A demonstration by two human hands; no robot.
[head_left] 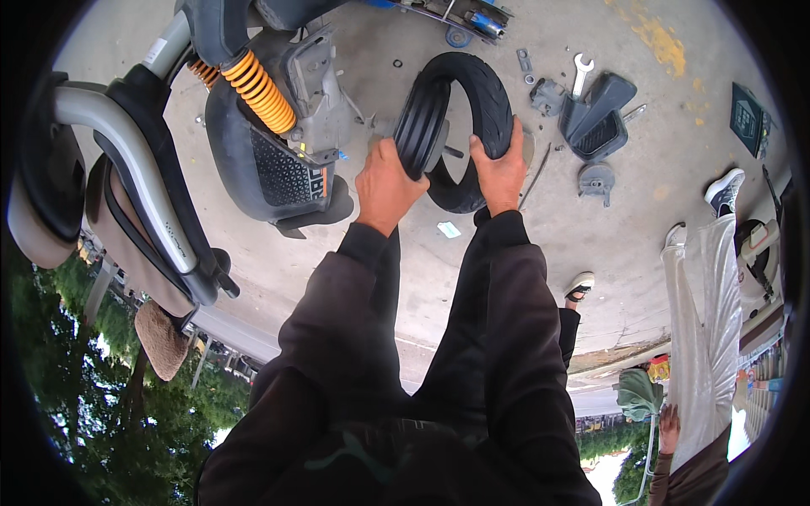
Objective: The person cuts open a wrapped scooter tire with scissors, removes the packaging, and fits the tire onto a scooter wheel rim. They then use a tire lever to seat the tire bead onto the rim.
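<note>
In front of me, over the concrete floor, I hold a black treaded tyre (491, 101) and a black grooved wheel hub (419, 126) with a short axle stub. The hub sits at the left side of the tyre, tilted against it; how far it is inside the tyre I cannot tell. My left hand (390, 185) is closed round the hub's lower left, fingers partly hidden. My right hand (500, 173) grips the tyre's right side, thumb toward the opening and fingers on the outer tread.
At left stands a scooter with an orange spring (260, 91) and a dark rear fender (253, 160). On the floor at right lie a wrench (580, 74), a black plastic housing (595, 118) and a round metal part (596, 180). A person (700, 312) stands at far right.
</note>
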